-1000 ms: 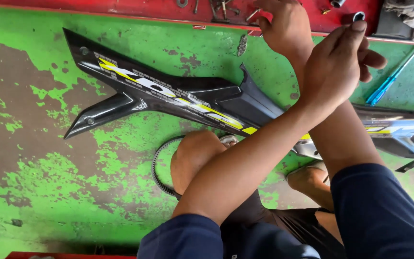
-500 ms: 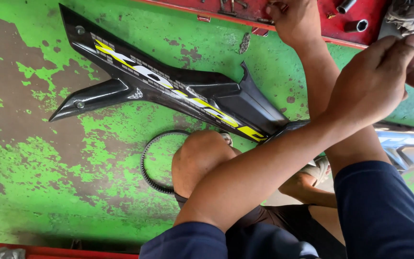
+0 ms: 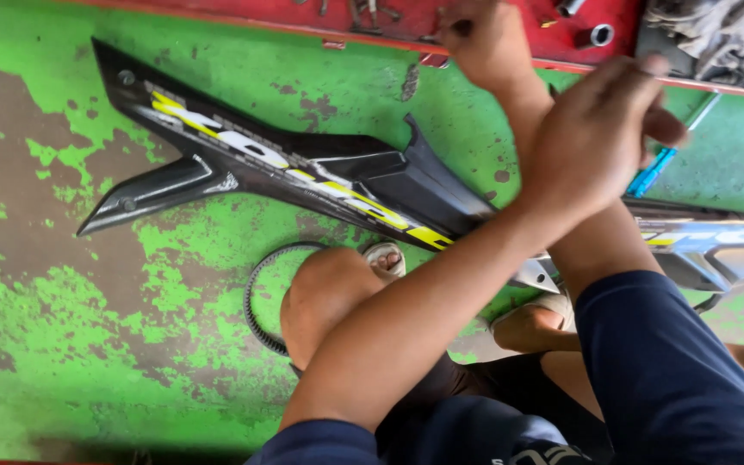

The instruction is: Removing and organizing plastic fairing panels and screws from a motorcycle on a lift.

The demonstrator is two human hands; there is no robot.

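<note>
My arms are crossed over my knees. My right hand (image 3: 484, 39) reaches into a red tray (image 3: 510, 21) at the top, its fingers curled among small metal parts; what it grips is hidden. My left hand (image 3: 600, 129) hovers just right of that forearm, seen from the back with its fingers bent away, above the rear tip of a black motorcycle body panel (image 3: 303, 168) with yellow and white graphics. The panel lies flat on the worn green floor (image 3: 71, 344).
A toothed rubber belt (image 3: 254, 297) lies looped by my knee (image 3: 329, 293). A second, silver and blue panel (image 3: 716, 250) lies at the right, with a blue-handled tool (image 3: 652, 176) above it. The tray holds a metal socket (image 3: 600, 34), and a grey rag (image 3: 699, 34) lies beside it.
My left hand swung right and has come back left, nearer my right forearm. The right hand has stayed at the red tray. The view has shifted slightly.
</note>
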